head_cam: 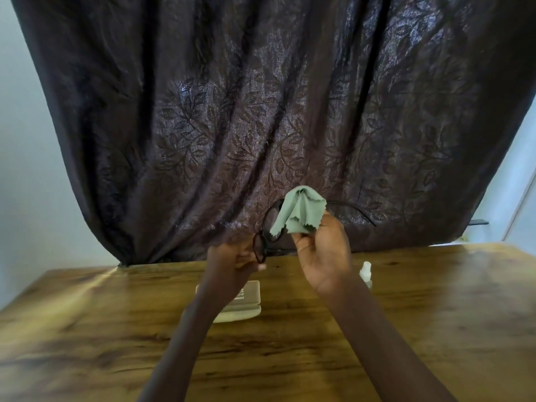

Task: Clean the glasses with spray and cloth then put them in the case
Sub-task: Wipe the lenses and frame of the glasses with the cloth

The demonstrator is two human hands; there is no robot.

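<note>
Dark-framed glasses (268, 227) are held up above the table, tilted, with one temple arm reaching out to the right. My left hand (232, 256) grips the lower lens rim. My right hand (322, 250) pinches a sage-green cloth (298, 211) that is draped over the upper lens. A beige case (243, 303) lies closed on the wooden table (87, 329) below my left forearm, partly hidden by it. A small clear spray bottle (366, 272) stands behind my right wrist, partly hidden.
A dark leaf-patterned curtain (261, 111) hangs behind the table's far edge. Pale walls show on both sides, with a dark bracket (478, 222) at the right.
</note>
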